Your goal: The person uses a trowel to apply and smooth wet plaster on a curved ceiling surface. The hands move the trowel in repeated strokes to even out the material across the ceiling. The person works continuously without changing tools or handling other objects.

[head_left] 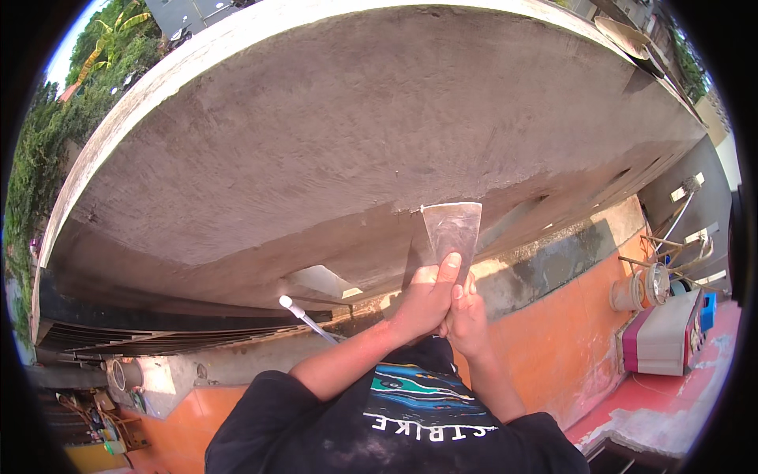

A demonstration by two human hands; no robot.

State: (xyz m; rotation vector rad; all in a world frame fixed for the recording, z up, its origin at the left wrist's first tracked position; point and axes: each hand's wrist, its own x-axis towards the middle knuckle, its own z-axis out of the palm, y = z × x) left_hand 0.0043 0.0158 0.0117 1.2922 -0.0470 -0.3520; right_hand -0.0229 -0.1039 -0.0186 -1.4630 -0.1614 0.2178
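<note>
A wide scraper (455,227) with a flared flat blade is in both my hands, its broad edge up against the rough grey plastered wall (332,126). My left hand (426,300) is wrapped round the lower part of the scraper, with its thumb along the blade. Closed beside and just below it is my right hand (467,316), its fingers round the same tool. The handle itself is hidden by my fingers. Around the blade edge the plaster changes from a paler, textured upper area to a darker, smoother band (347,237) below.
A pale ledge (118,142) runs along the wall's top. Lower down are a white-tipped pipe (304,316) and a light opening (320,280). Buckets (628,292) and a white and magenta box (659,336) stand at right, by orange flooring (553,340).
</note>
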